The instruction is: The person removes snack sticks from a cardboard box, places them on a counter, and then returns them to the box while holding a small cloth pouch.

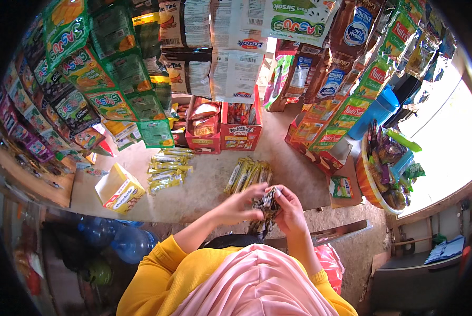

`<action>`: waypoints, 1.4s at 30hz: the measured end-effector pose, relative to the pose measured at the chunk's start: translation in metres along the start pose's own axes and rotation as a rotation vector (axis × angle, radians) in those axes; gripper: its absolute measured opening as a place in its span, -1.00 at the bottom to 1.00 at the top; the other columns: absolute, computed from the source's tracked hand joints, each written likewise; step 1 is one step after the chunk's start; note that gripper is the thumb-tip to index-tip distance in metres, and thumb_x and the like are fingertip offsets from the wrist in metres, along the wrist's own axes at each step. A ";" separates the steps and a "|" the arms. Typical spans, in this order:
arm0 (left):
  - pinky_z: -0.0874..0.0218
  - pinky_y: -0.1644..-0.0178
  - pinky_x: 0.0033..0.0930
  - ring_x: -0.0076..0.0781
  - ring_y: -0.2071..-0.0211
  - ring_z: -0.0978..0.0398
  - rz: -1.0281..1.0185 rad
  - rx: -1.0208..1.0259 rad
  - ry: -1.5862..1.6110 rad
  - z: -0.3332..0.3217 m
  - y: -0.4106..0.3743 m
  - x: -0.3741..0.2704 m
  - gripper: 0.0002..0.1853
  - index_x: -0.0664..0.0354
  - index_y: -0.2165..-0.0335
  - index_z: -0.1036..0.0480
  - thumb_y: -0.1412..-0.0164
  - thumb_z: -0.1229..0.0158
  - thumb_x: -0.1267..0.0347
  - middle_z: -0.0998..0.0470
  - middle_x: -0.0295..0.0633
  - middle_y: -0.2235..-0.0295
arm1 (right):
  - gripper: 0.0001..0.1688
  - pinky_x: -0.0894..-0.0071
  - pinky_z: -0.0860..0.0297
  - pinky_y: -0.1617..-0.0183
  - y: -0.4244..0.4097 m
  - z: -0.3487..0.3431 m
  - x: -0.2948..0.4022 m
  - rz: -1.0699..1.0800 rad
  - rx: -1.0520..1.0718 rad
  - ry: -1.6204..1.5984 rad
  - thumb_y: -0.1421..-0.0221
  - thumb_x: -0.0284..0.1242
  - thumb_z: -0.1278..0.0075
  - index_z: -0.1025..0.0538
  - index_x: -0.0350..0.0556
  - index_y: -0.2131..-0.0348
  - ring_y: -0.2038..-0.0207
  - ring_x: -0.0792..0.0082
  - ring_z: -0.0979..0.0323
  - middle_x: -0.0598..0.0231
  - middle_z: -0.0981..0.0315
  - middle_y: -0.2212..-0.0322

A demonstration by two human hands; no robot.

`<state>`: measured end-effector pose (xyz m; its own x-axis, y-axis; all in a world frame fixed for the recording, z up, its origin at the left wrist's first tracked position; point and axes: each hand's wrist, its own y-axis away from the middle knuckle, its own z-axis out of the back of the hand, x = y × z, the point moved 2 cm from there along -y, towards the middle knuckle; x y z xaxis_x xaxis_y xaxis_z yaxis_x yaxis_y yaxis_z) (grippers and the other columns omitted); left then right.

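Observation:
My right hand point(290, 207) grips a bunch of crumpled dark-and-pale plastic wrappers point(265, 209) at the table's front edge. My left hand point(240, 203) is beside the bunch, slightly blurred, with its fingers and thumb apart; whether it touches the plastic is hard to see. Just beyond my hands lies a group of yellow chocolatos wafer sticks point(246, 173), side by side. Farther left is a second pile of yellow wafer sticks point(167, 170). An opened yellow chocolatos carton point(121, 191) stands near the table's left front edge.
Strips of drink sachets point(113, 75) hang over the table point(204, 201). Red snack boxes point(240, 136) stand at the back. At right are a tilted red carton point(331, 160) and a basket point(364, 181) of packaged snacks. Blue water jugs point(133, 243) sit below left.

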<state>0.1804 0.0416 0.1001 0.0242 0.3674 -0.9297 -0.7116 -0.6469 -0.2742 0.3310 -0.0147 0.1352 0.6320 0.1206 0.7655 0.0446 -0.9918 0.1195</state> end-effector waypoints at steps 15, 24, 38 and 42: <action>-0.29 0.21 -0.52 -0.56 0.31 -0.46 0.157 -0.553 1.044 0.053 0.053 -0.053 -0.74 0.24 0.16 -0.36 -0.18 0.02 0.37 -0.49 -0.30 0.31 | -0.28 0.46 -0.14 -0.02 -0.029 -0.029 -0.056 -0.278 0.573 0.577 0.07 -0.25 -0.13 -0.25 -0.20 -0.01 0.09 0.55 -0.20 0.29 -0.29 0.11; -0.30 0.24 -0.47 -0.56 0.35 -0.44 0.517 -0.575 0.882 0.072 0.082 -0.018 -0.74 0.24 0.23 -0.37 -0.19 0.05 0.29 -0.48 -0.29 0.36 | -0.62 0.47 -0.11 -0.03 -0.025 -0.070 -0.024 0.201 0.425 0.386 0.06 -0.48 -0.08 -0.39 -0.22 0.19 0.09 0.45 -0.23 0.32 -0.28 0.16; -0.29 0.17 -0.41 -0.49 0.30 -0.46 0.304 -0.496 1.081 0.064 0.094 -0.045 -0.68 0.30 0.18 -0.36 -0.15 -0.02 0.29 -0.50 -0.21 0.29 | -0.62 0.48 -0.35 0.24 -0.070 -0.043 -0.037 -0.071 0.073 0.358 -0.13 -0.20 0.13 -0.39 -0.18 0.26 0.35 0.49 -0.41 0.31 -0.43 0.38; -0.30 0.15 -0.30 -0.37 0.28 -0.48 0.302 -0.469 1.351 0.053 0.086 -0.040 -0.65 0.28 0.18 -0.36 -0.14 0.00 0.24 -0.50 -0.15 0.28 | -0.44 0.41 -0.29 0.06 -0.055 -0.068 -0.065 -0.098 0.327 -0.024 -0.09 -0.19 0.08 -0.27 -0.22 0.06 0.19 0.42 -0.38 0.28 -0.39 0.22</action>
<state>0.0814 0.0065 0.1268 0.7337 -0.5415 -0.4103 -0.5260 -0.8350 0.1615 0.2352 0.0345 0.1221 0.6303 0.2185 0.7450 0.3493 -0.9368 -0.0208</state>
